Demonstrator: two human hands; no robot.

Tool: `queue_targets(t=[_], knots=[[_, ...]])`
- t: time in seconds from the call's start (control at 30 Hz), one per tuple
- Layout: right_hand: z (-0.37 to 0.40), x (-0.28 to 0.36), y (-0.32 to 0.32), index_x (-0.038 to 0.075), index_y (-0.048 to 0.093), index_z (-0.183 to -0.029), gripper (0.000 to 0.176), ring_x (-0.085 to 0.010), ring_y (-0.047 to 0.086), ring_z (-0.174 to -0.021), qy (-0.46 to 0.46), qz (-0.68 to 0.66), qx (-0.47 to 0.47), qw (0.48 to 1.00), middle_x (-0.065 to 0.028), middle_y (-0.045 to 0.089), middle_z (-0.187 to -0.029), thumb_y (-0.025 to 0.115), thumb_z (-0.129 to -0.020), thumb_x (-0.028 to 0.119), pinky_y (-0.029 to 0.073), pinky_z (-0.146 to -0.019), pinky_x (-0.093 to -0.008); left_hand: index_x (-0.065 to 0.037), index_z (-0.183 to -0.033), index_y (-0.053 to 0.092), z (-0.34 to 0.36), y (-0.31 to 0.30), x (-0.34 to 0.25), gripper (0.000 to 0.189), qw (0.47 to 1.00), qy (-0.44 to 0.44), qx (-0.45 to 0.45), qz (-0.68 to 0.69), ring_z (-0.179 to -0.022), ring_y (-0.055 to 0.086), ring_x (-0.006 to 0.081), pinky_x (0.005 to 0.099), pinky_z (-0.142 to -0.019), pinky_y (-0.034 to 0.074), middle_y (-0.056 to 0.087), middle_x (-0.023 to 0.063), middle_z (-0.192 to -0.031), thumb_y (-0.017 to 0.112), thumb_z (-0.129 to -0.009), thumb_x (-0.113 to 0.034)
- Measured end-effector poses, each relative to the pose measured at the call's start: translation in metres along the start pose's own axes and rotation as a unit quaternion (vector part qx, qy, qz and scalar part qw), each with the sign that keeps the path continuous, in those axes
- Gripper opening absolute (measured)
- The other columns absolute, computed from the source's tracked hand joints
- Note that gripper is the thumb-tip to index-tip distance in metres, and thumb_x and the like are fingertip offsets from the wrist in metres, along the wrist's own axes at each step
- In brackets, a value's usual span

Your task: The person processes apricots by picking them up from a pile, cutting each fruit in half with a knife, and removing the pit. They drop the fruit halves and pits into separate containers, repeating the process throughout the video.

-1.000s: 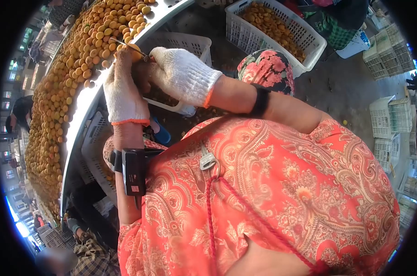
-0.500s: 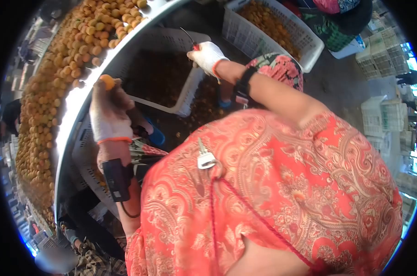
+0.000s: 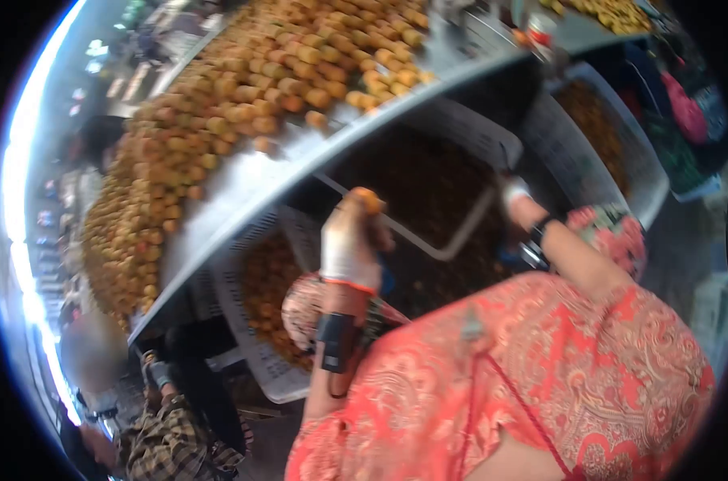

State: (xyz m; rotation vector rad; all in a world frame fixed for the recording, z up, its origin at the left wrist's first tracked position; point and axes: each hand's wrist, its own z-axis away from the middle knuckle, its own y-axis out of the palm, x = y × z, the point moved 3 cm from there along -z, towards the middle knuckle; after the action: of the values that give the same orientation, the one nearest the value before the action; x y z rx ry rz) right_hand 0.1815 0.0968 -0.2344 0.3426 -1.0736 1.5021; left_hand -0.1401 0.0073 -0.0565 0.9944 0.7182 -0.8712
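My left hand (image 3: 349, 244), in a white glove with an orange cuff edge, is closed around an orange apricot (image 3: 369, 200) that shows at the fingertips. It is in front of the table rim, over the crates. My right hand (image 3: 515, 194), also white-gloved, is blurred and closed around a thin, dark pointed tool (image 3: 504, 155) that sticks up from the fist. Behind and between the hands lies a pale plastic crate (image 3: 458, 240) with dark brown contents. The right hand is at this crate's right side.
A metal table (image 3: 243, 192) carries a large heap of apricots (image 3: 300, 60). One crate of fruit (image 3: 255, 361) stands at lower left, another crate (image 3: 651, 200) at right. A person in a checked shirt (image 3: 167, 441) is at lower left; part of another person (image 3: 685, 108) shows at upper right.
The view has swung, so more of the table and the left crate shows and both hands appear farther right and lower. The left hand keeps the apricot, the right hand the tool.
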Motion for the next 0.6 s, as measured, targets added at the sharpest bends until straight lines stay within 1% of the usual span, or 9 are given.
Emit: queue_targets(t=[0.03,0.13,0.2,0.23,0.4,0.43,0.5,0.57,0.6], knots=[[-0.003,0.001,0.000,0.004,0.067,-0.113,0.033,-0.0160,0.056,-0.090,-0.026,-0.017,0.019,0.999,-0.0066,0.066,-0.104,0.057,-0.095,0.031,0.046,-0.080,-0.0368,-0.001,-0.095,0.060,0.003,0.007,-0.006,0.045,0.999,-0.026,-0.024,-0.005,-0.047,0.053,0.0197,0.0348,-0.040,0.044,0.053,0.0069,-0.060,0.053,-0.098,-0.045],[-0.046,-0.026,0.026,0.007,0.053,-0.136,0.046,-0.0239,0.052,-0.126,0.009,0.159,0.279,0.947,-0.0127,0.054,-0.140,0.030,-0.105,0.032,0.037,-0.106,-0.0325,-0.001,-0.096,0.062,0.008,0.018,-0.013,0.037,0.999,-0.026,-0.024,0.013,-0.052,0.052,0.0157,0.0299,-0.048,0.044,0.055,0.0037,-0.068,0.065,-0.094,-0.037],[-0.080,-0.067,0.055,0.005,0.053,-0.132,0.045,-0.0270,0.057,-0.102,0.037,-0.084,0.205,0.975,-0.0135,0.061,-0.123,0.041,-0.100,0.035,0.047,-0.083,-0.0404,0.000,-0.097,0.063,0.012,0.023,-0.016,0.035,1.000,-0.026,-0.010,0.014,-0.052,0.052,0.0156,0.0293,-0.049,0.044,0.056,0.0037,-0.067,0.064,-0.095,-0.035],[-0.078,-0.070,0.059,0.005,0.053,-0.132,0.045,-0.0270,0.057,-0.102,0.023,-0.088,0.208,0.974,-0.0135,0.061,-0.123,0.041,-0.100,0.035,0.047,-0.083,-0.0404,0.000,-0.098,0.064,0.014,0.022,-0.017,0.034,1.000,-0.016,0.003,0.003,-0.053,0.053,0.0155,0.0291,-0.050,0.045,0.057,0.0039,-0.067,0.064,-0.095,-0.034],[-0.028,-0.117,0.070,0.009,0.050,-0.137,0.046,-0.0283,0.058,-0.111,0.139,-0.180,0.258,0.939,-0.0143,0.056,-0.135,0.038,-0.102,0.035,0.048,-0.089,-0.0392,0.002,-0.103,0.066,0.021,0.035,-0.024,0.027,1.000,0.006,0.019,-0.001,-0.055,0.055,0.0151,0.0281,-0.052,0.045,0.059,0.0044,-0.067,0.061,-0.096,-0.024],[-0.018,-0.125,0.073,0.010,0.050,-0.138,0.046,-0.0286,0.058,-0.112,0.164,-0.191,0.270,0.929,-0.0144,0.055,-0.137,0.037,-0.103,0.036,0.048,-0.090,-0.0389,0.002,-0.107,0.065,0.023,0.038,-0.026,0.025,0.999,0.019,0.045,0.006,-0.059,0.056,0.0146,0.0278,-0.054,0.046,0.060,0.0042,-0.071,0.060,-0.096,-0.020],[0.003,-0.114,0.074,0.011,0.049,-0.139,0.046,-0.0288,0.058,-0.114,0.185,-0.193,0.286,0.920,-0.0146,0.054,-0.139,0.036,-0.103,0.036,0.048,-0.091,-0.0387,0.002,-0.108,0.065,0.031,0.048,-0.034,0.025,0.998,0.034,0.058,0.008,-0.061,0.057,0.0141,0.0278,-0.056,0.047,0.060,0.0040,-0.074,0.060,-0.096,-0.020],[0.073,-0.054,0.044,0.008,0.057,-0.126,0.038,-0.0287,0.059,-0.070,0.229,0.028,0.215,0.949,-0.0214,0.063,-0.113,0.046,-0.100,0.034,0.049,-0.062,-0.0437,0.001,-0.112,0.063,0.039,0.056,-0.038,0.026,0.995,0.042,0.091,0.008,-0.066,0.058,0.0129,0.0278,-0.058,0.049,0.062,0.0037,-0.081,0.062,-0.095,-0.018],[0.091,-0.033,0.031,0.008,0.057,-0.126,0.038,-0.0287,0.059,-0.070,0.225,0.028,0.214,0.950,-0.0214,0.063,-0.113,0.046,-0.100,0.034,0.049,-0.062,-0.0437,0.001,-0.112,0.063,0.043,0.058,-0.040,0.026,0.995,0.045,0.092,0.008,-0.066,0.058,0.0129,0.0278,-0.058,0.049,0.062,0.0037,-0.081,0.062,-0.095,-0.018]])
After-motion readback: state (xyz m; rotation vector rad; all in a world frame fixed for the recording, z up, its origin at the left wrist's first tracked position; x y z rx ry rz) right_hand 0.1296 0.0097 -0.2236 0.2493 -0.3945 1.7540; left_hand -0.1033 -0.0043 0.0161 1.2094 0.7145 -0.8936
